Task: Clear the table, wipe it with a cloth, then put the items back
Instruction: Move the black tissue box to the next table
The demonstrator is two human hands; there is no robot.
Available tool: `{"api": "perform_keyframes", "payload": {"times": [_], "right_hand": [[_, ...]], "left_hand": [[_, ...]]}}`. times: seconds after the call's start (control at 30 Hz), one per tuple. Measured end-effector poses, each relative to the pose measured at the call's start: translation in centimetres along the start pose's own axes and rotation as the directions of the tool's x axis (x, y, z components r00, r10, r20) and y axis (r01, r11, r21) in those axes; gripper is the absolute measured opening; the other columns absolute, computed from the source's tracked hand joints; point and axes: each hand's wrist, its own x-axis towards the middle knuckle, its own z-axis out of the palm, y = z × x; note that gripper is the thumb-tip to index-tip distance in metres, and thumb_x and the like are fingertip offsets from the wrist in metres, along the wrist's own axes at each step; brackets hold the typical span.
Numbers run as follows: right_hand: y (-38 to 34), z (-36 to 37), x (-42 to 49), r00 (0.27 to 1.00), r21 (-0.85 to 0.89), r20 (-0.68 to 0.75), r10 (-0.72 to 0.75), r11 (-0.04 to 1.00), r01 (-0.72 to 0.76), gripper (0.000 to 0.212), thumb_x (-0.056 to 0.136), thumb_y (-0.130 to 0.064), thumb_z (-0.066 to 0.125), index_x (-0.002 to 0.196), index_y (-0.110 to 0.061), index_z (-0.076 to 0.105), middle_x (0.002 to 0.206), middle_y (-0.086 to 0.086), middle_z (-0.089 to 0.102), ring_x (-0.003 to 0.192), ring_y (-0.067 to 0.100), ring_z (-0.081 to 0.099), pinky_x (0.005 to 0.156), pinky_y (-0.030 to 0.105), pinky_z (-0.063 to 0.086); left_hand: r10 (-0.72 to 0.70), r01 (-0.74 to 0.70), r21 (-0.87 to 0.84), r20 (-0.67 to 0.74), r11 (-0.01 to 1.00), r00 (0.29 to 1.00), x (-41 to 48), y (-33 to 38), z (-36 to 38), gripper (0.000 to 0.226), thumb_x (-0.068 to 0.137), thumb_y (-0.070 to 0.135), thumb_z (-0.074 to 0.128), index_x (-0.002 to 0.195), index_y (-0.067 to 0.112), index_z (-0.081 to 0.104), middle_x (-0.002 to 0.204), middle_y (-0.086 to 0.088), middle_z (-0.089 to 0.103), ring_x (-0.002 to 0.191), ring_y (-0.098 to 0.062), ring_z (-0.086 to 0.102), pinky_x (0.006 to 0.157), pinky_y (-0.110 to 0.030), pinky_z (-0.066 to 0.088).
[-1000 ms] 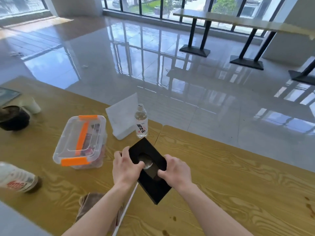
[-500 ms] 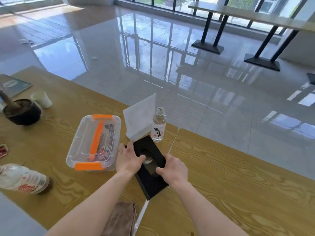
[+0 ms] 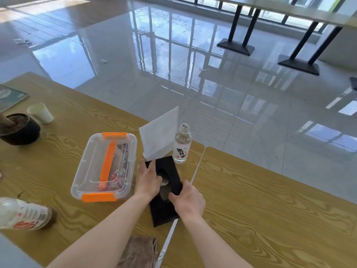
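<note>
A black tissue box (image 3: 164,211) lies on the wooden table (image 3: 270,209), near the seam between two tabletops. My left hand (image 3: 147,178) grips its far left side and my right hand (image 3: 188,202) grips its near right side. Just behind it stands a white tissue sheet (image 3: 159,135), with a clear water bottle (image 3: 182,147) to the right of the sheet. A clear plastic container (image 3: 105,167) with orange clips sits left of the box. A brown cloth (image 3: 138,252) lies crumpled at the near edge, below my left forearm.
Far left on the table are a dark plant pot (image 3: 18,130), a white paper cup (image 3: 40,112) and a green booklet (image 3: 10,96). A white drink bottle (image 3: 23,213) lies on its side near left. Shiny tiled floor and black-legged tables (image 3: 301,41) lie beyond.
Both hands have moved the black tissue box away from me, up against the tissue sheet and the water bottle. The view has shifted left and down.
</note>
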Motion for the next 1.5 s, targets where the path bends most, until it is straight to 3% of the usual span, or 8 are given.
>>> {"api": "perform_keyframes", "payload": {"times": [0.2, 0.43, 0.7, 0.9, 1.0, 1.13, 1.33, 1.5], "right_hand": [[0.6, 0.1, 0.0, 0.999, 0.015, 0.02, -0.034, 0.999, 0.034, 0.038, 0.084, -0.062, 0.064, 0.1, -0.031, 0.05, 0.091, -0.012, 0.06, 0.08, 0.015, 0.061, 0.061, 0.031, 0.045], [1.5, -0.8, 0.4, 0.984, 0.122, 0.145, -0.105, 0.989, 0.088, 0.042, 0.086, -0.053, 0.07, 0.114, -0.026, 0.055, 0.101, -0.006, 0.063, 0.09, 0.017, 0.064, 0.077, 0.037, 0.058], [3.2, -2.7, -1.7, 0.98, 0.179, 0.044, -0.194, 0.967, 0.183, 0.057, 0.092, -0.039, 0.069, 0.141, -0.018, 0.05, 0.125, 0.0, 0.064, 0.114, 0.019, 0.062, 0.095, 0.035, 0.053], [5.1, -3.5, -6.4, 0.931, 0.214, -0.095, -0.352, 0.906, 0.364, 0.037, 0.091, -0.019, 0.072, 0.127, -0.017, 0.065, 0.098, -0.007, 0.067, 0.087, 0.007, 0.062, 0.079, 0.029, 0.057], [5.4, -1.7, -8.8, 0.916, 0.198, 0.046, -0.399, 0.902, 0.383, 0.033, 0.093, -0.022, 0.07, 0.126, -0.021, 0.065, 0.095, -0.01, 0.066, 0.085, 0.006, 0.062, 0.076, 0.024, 0.055], [5.0, 2.2, -11.0, 0.852, 0.123, 0.303, -0.427, 0.904, 0.409, 0.042, 0.094, -0.03, 0.067, 0.134, -0.023, 0.06, 0.12, -0.005, 0.065, 0.107, 0.012, 0.061, 0.089, 0.026, 0.051], [2.6, 6.7, -12.8, 0.751, -0.009, 0.356, -0.556, 0.802, 0.597, 0.058, 0.091, -0.036, 0.065, 0.145, -0.028, 0.044, 0.145, -0.005, 0.046, 0.13, 0.024, 0.04, 0.106, 0.043, 0.046], [1.5, 9.0, -13.3, 0.735, -0.243, 0.477, -0.481, 0.732, 0.637, 0.074, 0.087, -0.053, 0.067, 0.148, -0.035, 0.029, 0.161, 0.007, 0.025, 0.144, 0.035, 0.022, 0.115, 0.057, 0.03]], "left_hand": [[0.015, -0.015, 0.042, -0.015, 0.999, 1.0, -0.7, -0.7, 0.9, 0.064, 0.096, 0.015, 0.049, 0.154, 0.019, 0.023, 0.164, -0.006, -0.003, 0.152, -0.031, -0.003, 0.116, -0.05, 0.03], [0.122, -0.126, 0.124, 0.037, 0.984, 0.992, -3.3, -1.1, 0.7, 0.061, 0.099, 0.029, 0.048, 0.154, 0.02, 0.023, 0.164, -0.013, 0.004, 0.152, -0.031, -0.009, 0.12, -0.046, 0.017], [0.274, -0.269, 0.096, -0.041, 0.958, 0.961, -9.6, -1.8, -1.1, 0.055, 0.097, 0.027, 0.057, 0.148, 0.017, 0.04, 0.158, -0.008, 0.027, 0.148, -0.023, 0.023, 0.117, -0.036, 0.029], [0.215, -0.205, 0.096, -0.118, 0.974, 0.969, -17.0, -7.5, -2.0, 0.045, 0.091, 0.02, 0.064, 0.135, 0.012, 0.056, 0.136, -0.006, 0.05, 0.127, -0.023, 0.049, 0.102, -0.034, 0.046], [-0.006, 0.013, 0.088, -0.078, 0.996, 0.997, -19.5, -10.9, -1.5, 0.049, 0.093, 0.027, 0.061, 0.139, 0.016, 0.051, 0.135, -0.008, 0.05, 0.123, -0.026, 0.049, 0.099, -0.037, 0.046], [-0.193, 0.192, 0.106, -0.007, 0.976, 0.981, -20.6, -13.9, -0.9, 0.059, 0.096, 0.04, 0.052, 0.15, 0.023, 0.034, 0.144, -0.01, 0.04, 0.131, -0.028, 0.039, 0.108, -0.041, 0.038], [0.0, -0.013, 0.226, 0.055, 0.974, 0.998, -20.5, -15.5, 0.0, 0.06, 0.098, 0.037, 0.051, 0.151, 0.014, 0.035, 0.147, -0.009, 0.043, 0.134, -0.026, 0.041, 0.111, -0.039, 0.039], [0.112, -0.109, 0.226, -0.001, 0.968, 0.994, -20.6, -17.1, -0.2, 0.056, 0.096, 0.04, 0.04, 0.143, 0.01, 0.048, 0.14, -0.011, 0.052, 0.129, -0.03, 0.048, 0.107, -0.045, 0.043]]}}
